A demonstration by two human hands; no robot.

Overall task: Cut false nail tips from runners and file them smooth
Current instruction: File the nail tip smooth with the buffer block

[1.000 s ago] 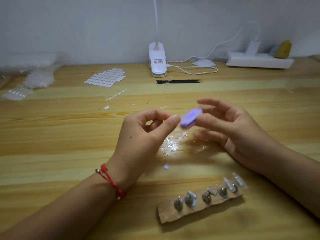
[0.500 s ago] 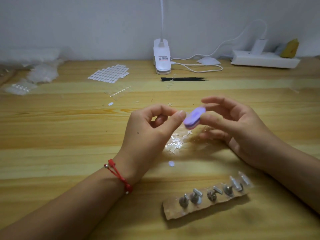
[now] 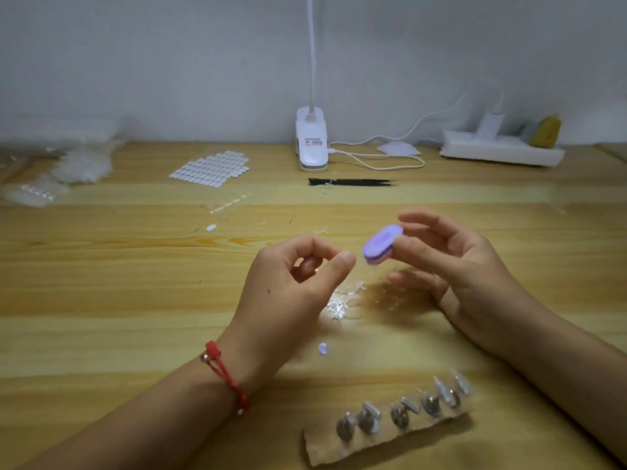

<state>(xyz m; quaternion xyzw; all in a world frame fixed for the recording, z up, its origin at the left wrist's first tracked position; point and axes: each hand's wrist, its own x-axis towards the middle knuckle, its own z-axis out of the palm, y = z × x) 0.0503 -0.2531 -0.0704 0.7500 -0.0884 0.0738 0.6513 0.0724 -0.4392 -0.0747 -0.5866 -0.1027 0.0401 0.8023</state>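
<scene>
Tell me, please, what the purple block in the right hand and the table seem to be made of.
The purple block looks like matte foam, with a darker layer along its edge. The table looks like lightly glossy wood or laminate: grain lines show.

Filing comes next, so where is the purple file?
Head view, right of centre: the right hand pinches the purple file, beside the left hand's thumb tip.

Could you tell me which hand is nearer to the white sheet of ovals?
Left. The left hand is in front of the sheet, slightly right; the right hand, holding the purple file, is farther right.
</scene>
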